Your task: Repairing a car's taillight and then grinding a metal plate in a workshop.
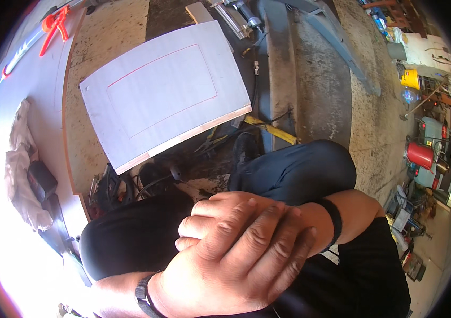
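Here the left hand [236, 259] is covering most of the right hand [189, 227], while glare is swallowing the white tabletop [47, 87]'s lower-left corner!

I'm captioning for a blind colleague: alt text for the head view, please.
A person's left hand lies across their right hand. Beyond is a red-marked pale panel; at left, a caulking gun lies on a white surface.

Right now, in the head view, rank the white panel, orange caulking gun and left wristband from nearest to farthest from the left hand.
1. Left wristband, just behind the left hand.
2. White panel, ahead.
3. Orange caulking gun, at upper left.
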Available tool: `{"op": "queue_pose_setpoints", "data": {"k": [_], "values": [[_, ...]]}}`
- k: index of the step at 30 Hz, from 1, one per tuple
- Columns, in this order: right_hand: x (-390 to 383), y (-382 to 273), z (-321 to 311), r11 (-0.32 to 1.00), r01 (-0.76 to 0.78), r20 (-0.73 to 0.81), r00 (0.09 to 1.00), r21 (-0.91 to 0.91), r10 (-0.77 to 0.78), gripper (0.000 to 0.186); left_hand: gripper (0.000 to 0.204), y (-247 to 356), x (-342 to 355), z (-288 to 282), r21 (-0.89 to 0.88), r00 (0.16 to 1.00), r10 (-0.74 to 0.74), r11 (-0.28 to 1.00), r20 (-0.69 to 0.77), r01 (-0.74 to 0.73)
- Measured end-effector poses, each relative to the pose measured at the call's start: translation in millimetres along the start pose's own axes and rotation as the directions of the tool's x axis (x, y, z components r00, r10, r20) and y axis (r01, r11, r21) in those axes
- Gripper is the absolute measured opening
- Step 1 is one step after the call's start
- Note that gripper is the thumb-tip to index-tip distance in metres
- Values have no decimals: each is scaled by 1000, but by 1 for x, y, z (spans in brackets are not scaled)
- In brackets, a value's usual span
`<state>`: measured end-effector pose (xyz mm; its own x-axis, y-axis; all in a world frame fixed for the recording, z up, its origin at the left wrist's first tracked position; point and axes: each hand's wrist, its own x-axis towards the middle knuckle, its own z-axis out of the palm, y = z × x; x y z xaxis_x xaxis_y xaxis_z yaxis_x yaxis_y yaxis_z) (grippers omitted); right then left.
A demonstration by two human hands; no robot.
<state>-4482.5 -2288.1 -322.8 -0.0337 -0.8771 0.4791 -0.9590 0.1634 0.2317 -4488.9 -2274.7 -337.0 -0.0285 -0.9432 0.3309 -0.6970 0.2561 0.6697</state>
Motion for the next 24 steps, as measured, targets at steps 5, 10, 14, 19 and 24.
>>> {"op": "queue_pose_setpoints", "data": {"k": [5,10,14,19,24], "values": [[-1,1,5,1000,-7,2,1000,12,7,8,32,-4,5,0,-6,999,49,999,-11,-49],[3,16,-2,973,224,71,973,-55,-220,10,34,10,28,-23,25,990,96,995,102,-99],[4,29,-4,906,410,145,908,-103,-394,13,37,10,35,-31,44,959,130,988,252,-145],[7,44,-7,780,607,251,787,-151,-564,17,39,7,30,-29,45,899,179,976,399,-214],[14,53,-7,636,743,374,661,-207,-651,21,43,9,9,-16,61,963,133,987,233,-151]]}}
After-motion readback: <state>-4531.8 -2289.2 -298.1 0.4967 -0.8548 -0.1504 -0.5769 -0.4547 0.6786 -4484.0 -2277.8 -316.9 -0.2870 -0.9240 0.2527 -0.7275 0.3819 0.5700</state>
